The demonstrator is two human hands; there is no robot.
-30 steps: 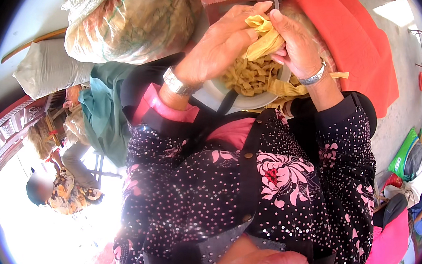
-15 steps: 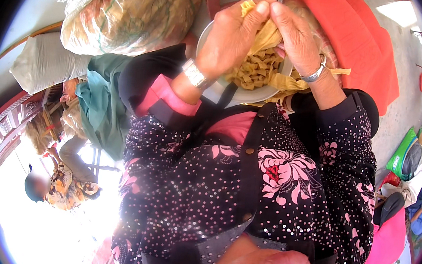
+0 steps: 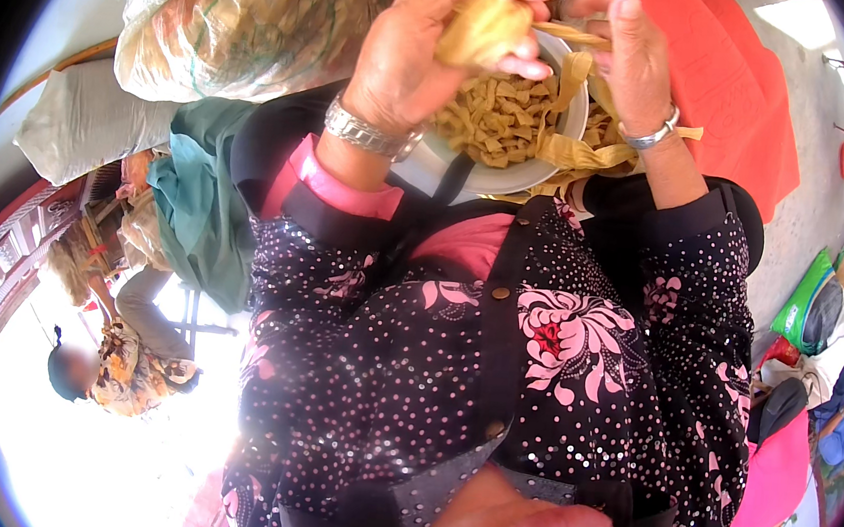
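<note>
My left hand (image 3: 405,56) is closed around a broad, wrapped-over piece of yellow leaf-like strip (image 3: 485,30), held above the bowl. From it a narrow twisted tail runs right to my right hand (image 3: 638,67), whose curled fingers are at its end while the thumb stands up; these fingers are partly blurred. Below both hands a white bowl (image 3: 514,181) holds many small folded yellow pieces (image 3: 500,120). Long loose yellow strips (image 3: 592,155) hang over the bowl's right rim and lie beside it.
A large stuffed translucent sack (image 3: 242,27) stands at the far left, with a grey-white sack (image 3: 93,119) and teal cloth (image 3: 197,194) nearer. Red-orange cloth (image 3: 737,100) lies right of the bowl. Another person (image 3: 133,359) is at the left; a green bag (image 3: 805,297) and more people are at the right.
My hands, pressed together over the bowl before, have moved apart. The left has shifted left with the wrapped yellow strip, and its tail now shows between the hands.
</note>
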